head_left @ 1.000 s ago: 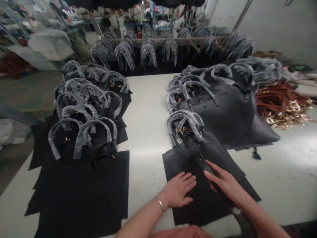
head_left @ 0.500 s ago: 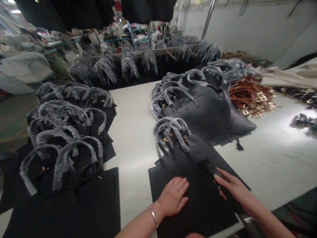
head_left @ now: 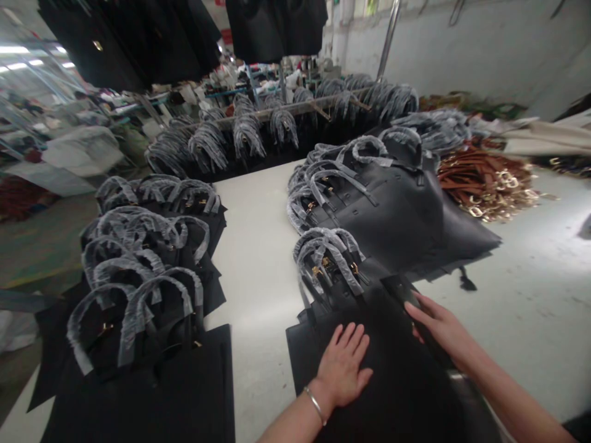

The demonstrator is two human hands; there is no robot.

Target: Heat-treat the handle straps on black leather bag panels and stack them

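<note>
black leather bag (head_left: 369, 363) is lying flat on the white table (head_left: 258, 246), close to the near edge and straight in front of the person, its wrapped handles (head_left: 327, 258) pointing away. left hand (head_left: 344, 366) is resting open, palm down with fingers spread, seemingly pinning the panel so it is not sliding. right hand (head_left: 438, 329) is curling loosely over a dark strap (head_left: 415, 307) that is running across the bag's right side, fingers bent around it rather than clenched. more bags are sitting fanned in overlapping stacks, one to the left (head_left: 148, 258) and one behind (head_left: 383, 197), likely so each stays easy to lift off. brown straps (head_left: 489, 181) are lying heaped at the far right.
</note>
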